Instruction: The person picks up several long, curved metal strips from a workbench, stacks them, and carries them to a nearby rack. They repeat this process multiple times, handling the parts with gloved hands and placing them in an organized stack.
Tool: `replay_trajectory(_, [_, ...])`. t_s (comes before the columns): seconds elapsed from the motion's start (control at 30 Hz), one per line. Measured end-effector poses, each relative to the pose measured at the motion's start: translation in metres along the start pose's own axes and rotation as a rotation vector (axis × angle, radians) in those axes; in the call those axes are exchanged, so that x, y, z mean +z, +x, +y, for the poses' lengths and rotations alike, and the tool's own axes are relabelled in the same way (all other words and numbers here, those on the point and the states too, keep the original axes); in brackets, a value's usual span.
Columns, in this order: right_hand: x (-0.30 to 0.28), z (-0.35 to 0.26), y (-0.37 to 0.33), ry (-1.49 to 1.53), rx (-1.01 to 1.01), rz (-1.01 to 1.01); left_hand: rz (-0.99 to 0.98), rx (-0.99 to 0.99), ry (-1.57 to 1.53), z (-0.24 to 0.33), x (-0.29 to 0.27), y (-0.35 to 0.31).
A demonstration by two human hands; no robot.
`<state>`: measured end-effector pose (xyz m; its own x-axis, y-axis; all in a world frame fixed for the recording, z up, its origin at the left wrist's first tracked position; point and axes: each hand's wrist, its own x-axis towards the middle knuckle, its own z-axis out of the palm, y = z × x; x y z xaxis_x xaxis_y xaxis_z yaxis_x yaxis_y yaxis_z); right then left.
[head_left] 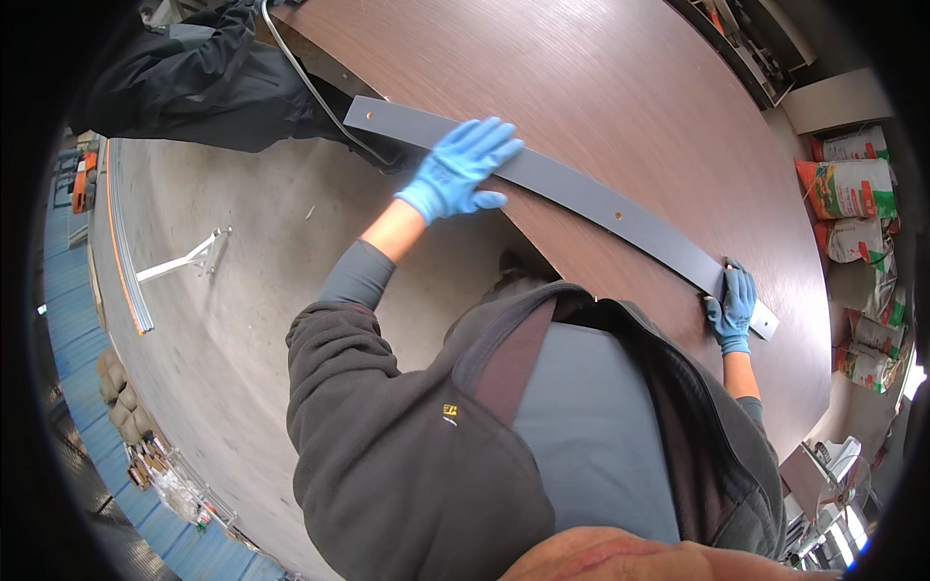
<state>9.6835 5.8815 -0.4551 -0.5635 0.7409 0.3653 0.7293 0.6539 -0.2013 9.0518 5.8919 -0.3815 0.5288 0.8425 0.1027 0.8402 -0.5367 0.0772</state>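
Could tip the grey drilled strip (pixel 572 192) off the brown wood-grain board (pixel 668 126) by pressing on the end jutting past the edge at upper left; could also scuff the board by dragging. Lying slantwise from upper left to right of centre, beneath the flat, unclenched left hand (pixel 460 167) and, near the lower-right end, clasped across the width by the right hand (pixel 734 302).

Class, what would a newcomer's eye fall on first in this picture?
Probably the bright blue gloves: the left hand spread over the long grey strip, the right hand at its right end. The strip slants across a broad brown panel. Next, colourful sacks stacked along the right edge.
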Motion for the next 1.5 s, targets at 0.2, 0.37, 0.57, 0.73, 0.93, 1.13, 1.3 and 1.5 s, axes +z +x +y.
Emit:
replay_trajectory(0.2, [-0.001, 0.001, 0.005, 0.036, 0.016, -0.059, 0.191, -1.380, -0.334, -0.172, -0.015, -0.171])
replay_trajectory(0.37, [-0.002, 0.002, 0.009, 0.073, 0.010, -0.030, 0.536, -1.460, 0.159, -0.190, 0.001, -0.204])
replay_trajectory(0.57, [-0.006, 0.011, 0.000, 0.045, 0.015, -0.039, 0.502, -0.416, 0.205, -0.101, -0.007, -0.061])
replay_trajectory(0.73, [-0.021, -0.002, 0.005, 0.000, 0.099, -0.081, 0.291, -0.579, 0.162, -0.072, -0.011, -0.018])
replay_trajectory(0.93, [0.014, -0.109, 0.114, 0.164, -0.072, 0.029, 0.149, 0.040, -0.148, 0.108, 0.012, 0.090])
replay_trajectory(1.13, [0.005, -0.077, 0.064, 0.155, 0.066, -0.164, 0.090, 0.083, -0.219, 0.141, 0.045, 0.099])
replay_trajectory(1.3, [-0.085, 0.092, -0.142, -0.305, 1.394, -0.210, 0.057, 0.140, -0.175, 0.136, 0.044, 0.100])
replay_trajectory(1.5, [-0.041, 0.035, -0.085, -0.200, 0.460, -0.086, 0.035, 0.178, -0.194, 0.151, 0.037, 0.121])
